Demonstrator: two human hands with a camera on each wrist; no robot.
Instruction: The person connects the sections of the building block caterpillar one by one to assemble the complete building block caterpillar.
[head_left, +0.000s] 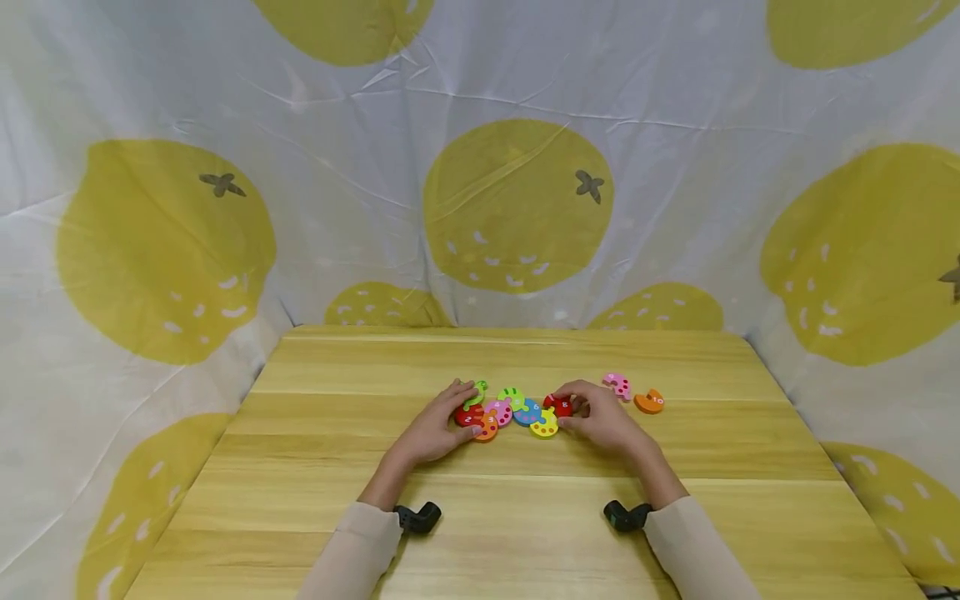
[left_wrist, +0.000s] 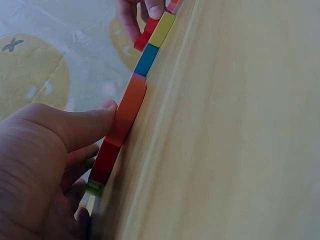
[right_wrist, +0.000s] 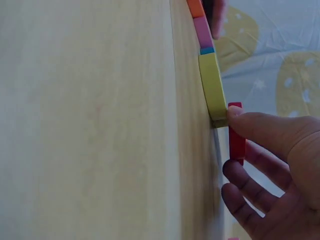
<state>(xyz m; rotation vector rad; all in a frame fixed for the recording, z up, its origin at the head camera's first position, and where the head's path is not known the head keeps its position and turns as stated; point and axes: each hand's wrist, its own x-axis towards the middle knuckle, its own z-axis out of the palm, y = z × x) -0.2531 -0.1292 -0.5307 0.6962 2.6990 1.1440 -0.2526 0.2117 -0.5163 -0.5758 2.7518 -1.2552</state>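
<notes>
Numbered, coloured wooden puzzle pieces lie linked in a wavy row on the table. At the row's left end, my left hand (head_left: 432, 427) holds a green piece (head_left: 477, 393), a red piece (head_left: 468, 416) and an orange piece (head_left: 488, 430) between fingers and thumb; its thumb presses on the orange edge in the left wrist view. A pink piece (head_left: 498, 411), light green piece (head_left: 513, 397), blue piece (head_left: 527, 412) and yellow piece (head_left: 544, 426) follow. My right hand (head_left: 606, 419) pinches another red piece (right_wrist: 237, 142), tilted and raised against the yellow piece's end.
Right of the row lie a loose pink piece (head_left: 618, 385) and an orange piece (head_left: 649, 402) marked 10. The wooden table (head_left: 517, 533) meets a lemon-patterned cloth (head_left: 360, 208) at its back and sides. Black wrist cameras sit on both wrists.
</notes>
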